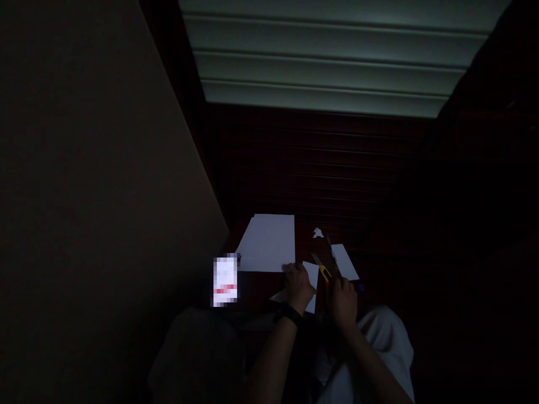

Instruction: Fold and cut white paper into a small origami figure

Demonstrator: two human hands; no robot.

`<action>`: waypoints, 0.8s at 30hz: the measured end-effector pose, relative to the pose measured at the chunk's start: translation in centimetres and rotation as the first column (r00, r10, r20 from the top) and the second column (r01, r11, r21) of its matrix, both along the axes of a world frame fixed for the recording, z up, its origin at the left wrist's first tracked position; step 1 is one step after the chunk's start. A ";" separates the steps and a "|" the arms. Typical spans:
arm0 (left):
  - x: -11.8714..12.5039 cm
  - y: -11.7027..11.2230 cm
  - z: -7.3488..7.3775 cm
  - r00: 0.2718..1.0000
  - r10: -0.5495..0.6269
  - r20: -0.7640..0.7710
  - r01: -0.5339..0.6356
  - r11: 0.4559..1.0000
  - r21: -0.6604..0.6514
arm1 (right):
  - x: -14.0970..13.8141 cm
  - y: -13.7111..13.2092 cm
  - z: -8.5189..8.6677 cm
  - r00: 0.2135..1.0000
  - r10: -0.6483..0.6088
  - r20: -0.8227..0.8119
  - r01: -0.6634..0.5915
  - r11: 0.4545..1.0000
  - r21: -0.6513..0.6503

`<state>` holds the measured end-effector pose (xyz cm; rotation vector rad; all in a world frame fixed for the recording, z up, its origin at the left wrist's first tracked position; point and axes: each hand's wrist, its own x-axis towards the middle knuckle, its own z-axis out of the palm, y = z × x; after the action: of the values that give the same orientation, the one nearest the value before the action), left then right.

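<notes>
In the dim light, my left hand [300, 287], with a dark band on its wrist, lies over a folded or cut piece of white paper [312, 275]. Its fingers rest on the paper and reach the near edge of a large white sheet [267, 242]. My right hand [343, 301] is closed around the yellow handle of a utility knife [325, 273]. The blade points away to the upper left, apart from the paper. Part of the handle is hidden by the fingers.
Right of the knife are a smaller white paper [345, 261] and a thin dark object. A small cut paper shape [318, 232] lies farther back. A blurred bright rectangle [225, 280] stands at left, a blue round thing [361, 288] at right. A wall [105, 168] rises at left.
</notes>
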<state>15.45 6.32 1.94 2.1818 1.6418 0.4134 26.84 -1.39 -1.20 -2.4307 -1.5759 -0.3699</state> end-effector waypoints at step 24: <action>-2.6 -2.8 7.7 0.770 -0.601 -0.213 0.633 0.762 0.138 | 2.3 -0.1 -1.1 0.953 0.163 -0.255 -0.096 0.962 0.255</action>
<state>12.89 3.57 9.62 2.8038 0.8566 0.2177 29.11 -1.48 -2.32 -2.0802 -1.4674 -0.1771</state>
